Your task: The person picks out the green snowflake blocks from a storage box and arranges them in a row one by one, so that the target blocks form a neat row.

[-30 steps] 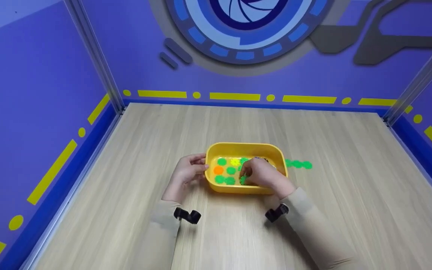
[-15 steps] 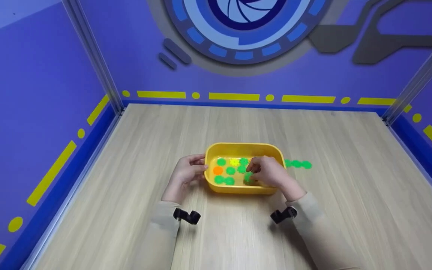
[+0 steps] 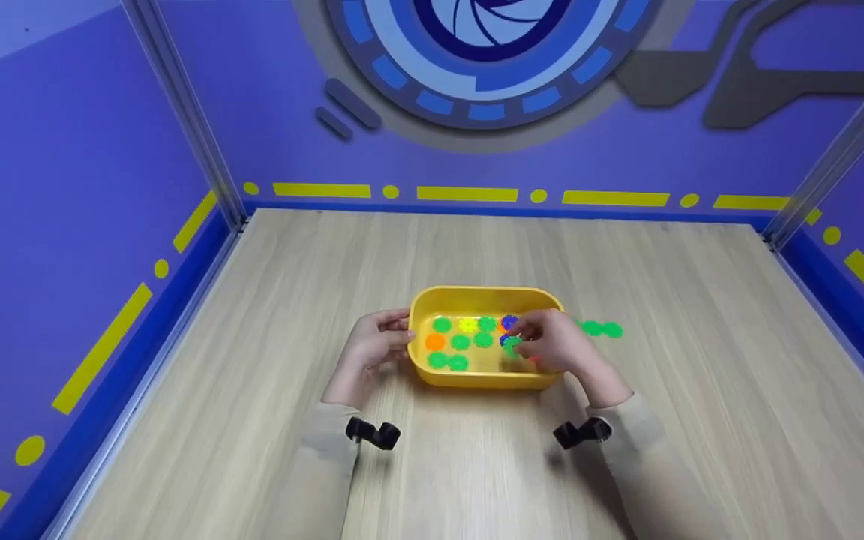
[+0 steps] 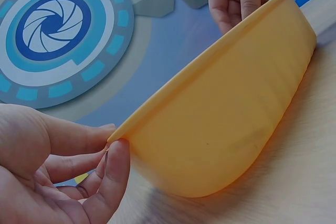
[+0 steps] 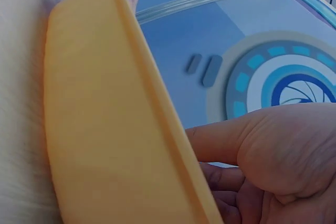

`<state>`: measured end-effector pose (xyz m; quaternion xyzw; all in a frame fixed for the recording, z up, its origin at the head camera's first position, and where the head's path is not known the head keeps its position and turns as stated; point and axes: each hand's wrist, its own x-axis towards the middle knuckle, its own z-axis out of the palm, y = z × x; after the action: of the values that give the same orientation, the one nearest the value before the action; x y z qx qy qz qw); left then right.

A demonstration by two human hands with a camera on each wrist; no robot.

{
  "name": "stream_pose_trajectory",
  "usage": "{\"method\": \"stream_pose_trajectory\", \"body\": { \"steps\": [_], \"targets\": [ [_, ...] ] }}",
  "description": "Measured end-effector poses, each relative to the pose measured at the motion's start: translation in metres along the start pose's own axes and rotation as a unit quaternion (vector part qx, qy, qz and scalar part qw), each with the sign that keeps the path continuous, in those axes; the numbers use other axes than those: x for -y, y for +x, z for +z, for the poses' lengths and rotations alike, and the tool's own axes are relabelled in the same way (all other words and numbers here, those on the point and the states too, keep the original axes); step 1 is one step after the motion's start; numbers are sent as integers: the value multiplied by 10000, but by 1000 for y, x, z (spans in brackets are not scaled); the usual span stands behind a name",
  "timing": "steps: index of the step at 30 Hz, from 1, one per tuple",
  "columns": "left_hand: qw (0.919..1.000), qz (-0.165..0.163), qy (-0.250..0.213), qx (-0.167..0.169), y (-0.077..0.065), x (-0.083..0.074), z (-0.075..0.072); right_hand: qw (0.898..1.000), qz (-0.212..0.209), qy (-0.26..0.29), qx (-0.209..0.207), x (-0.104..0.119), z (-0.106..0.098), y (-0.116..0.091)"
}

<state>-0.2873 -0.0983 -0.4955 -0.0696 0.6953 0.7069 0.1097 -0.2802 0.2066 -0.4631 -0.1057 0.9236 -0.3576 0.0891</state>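
A yellow plastic basin (image 3: 488, 380) stands on the table with several small notched plastic discs lying in it. In the left wrist view my left hand (image 4: 68, 166) pinches the basin's rim at its left end. My right hand (image 3: 556, 341) reaches in over the right side of the basin and pinches a green notched disc (image 3: 512, 347). In the right wrist view the basin wall hides the fingertips of that hand. Near it lie a blue disc (image 3: 508, 322) and a partly covered red piece. An orange disc (image 3: 435, 342) and a yellow disc (image 3: 468, 325) lie farther left.
Right of the basin, a row of green discs (image 3: 601, 329) lies on the wooden table (image 3: 477, 465). Blue panels (image 3: 267, 135) enclose the table at the back and both sides.
My right hand has moved right and slightly away inside the basin, carrying the green disc. Blue discs once covered by it now show. My left hand stays at the rim.
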Motion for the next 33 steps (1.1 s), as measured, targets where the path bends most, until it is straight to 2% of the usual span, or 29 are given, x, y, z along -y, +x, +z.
{"method": "stream_pose_trajectory", "body": {
  "steps": [9, 15, 22, 33],
  "targets": [
    [10000, 28, -5, -13, -3, -1, 1, 9988, 287, 111, -378, -12, -19, -5],
    [10000, 35, 6, -13, -2, -1, 1, 9971, 424, 453, -440, -22, -31, -7],
    [10000, 13, -48, -14, -2, 0, 0, 9947, 653, 587, -527, -28, -42, -10],
    [9999, 85, -104, 15, -1, 0, 0, 9926, 599, 683, -805, -40, -54, -14]
  ]
}}
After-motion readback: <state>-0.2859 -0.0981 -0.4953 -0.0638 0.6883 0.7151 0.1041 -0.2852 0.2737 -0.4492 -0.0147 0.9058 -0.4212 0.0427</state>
